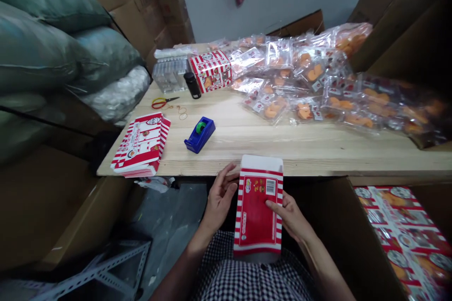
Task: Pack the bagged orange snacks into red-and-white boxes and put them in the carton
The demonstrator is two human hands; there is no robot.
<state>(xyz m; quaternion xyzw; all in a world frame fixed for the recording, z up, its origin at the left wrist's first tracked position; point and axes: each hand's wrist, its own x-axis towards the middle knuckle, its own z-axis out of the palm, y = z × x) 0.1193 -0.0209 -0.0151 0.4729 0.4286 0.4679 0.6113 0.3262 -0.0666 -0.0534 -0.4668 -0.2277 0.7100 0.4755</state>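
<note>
A red and white striped cardboard box [258,211] is held upright before my lap, its white top flap raised and a barcode near its upper right. My right hand [288,211] grips its right edge, thumb on the printed face and fingers behind. My left hand [221,196] is beside the left edge with fingers apart and bent; it does not appear to grip the box. On the table ahead lies a blue tape dispenser [200,134] with a green core. A stack of flat striped cartons [143,143] rests at the table's left corner.
Many clear bags with orange pieces [275,106] cover the table's back and right. A striped box [211,71], black bottle [192,85], clear plastic cases [171,74] and scissors [164,102] stand or lie at back left. An open carton [353,235] at lower right contains printed boxes [406,230].
</note>
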